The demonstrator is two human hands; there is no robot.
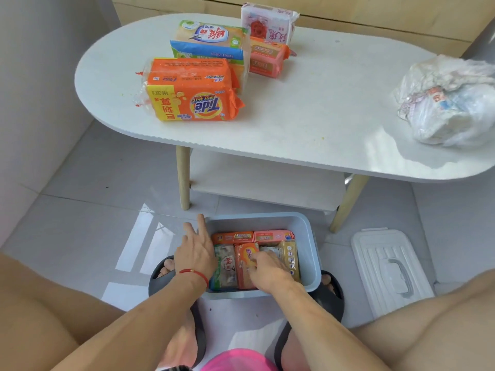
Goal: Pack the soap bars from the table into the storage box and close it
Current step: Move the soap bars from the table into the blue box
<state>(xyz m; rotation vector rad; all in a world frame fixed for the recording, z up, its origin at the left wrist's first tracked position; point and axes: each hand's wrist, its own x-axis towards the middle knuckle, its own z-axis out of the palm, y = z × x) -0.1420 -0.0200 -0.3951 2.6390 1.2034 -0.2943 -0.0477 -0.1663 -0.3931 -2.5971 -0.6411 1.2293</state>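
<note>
A light blue storage box (312,245) stands open on the floor between my feet, holding several soap packs. My left hand (197,249) rests on the box's left rim with fingers spread. My right hand (265,269) is inside the box, fingers curled on an orange soap pack (245,259); a gold pack (290,259) stands beside it. On the white table (308,108) lie an orange Tide pack (191,92), a blue and tan pack (209,41), a pink pack (266,56) and a white pack (265,22).
The box's white lid (388,271) with a grey handle lies on the floor to the right. A bundle of plastic bags (450,103) sits at the table's right end. A lower shelf (265,183) and wooden legs stand behind the box.
</note>
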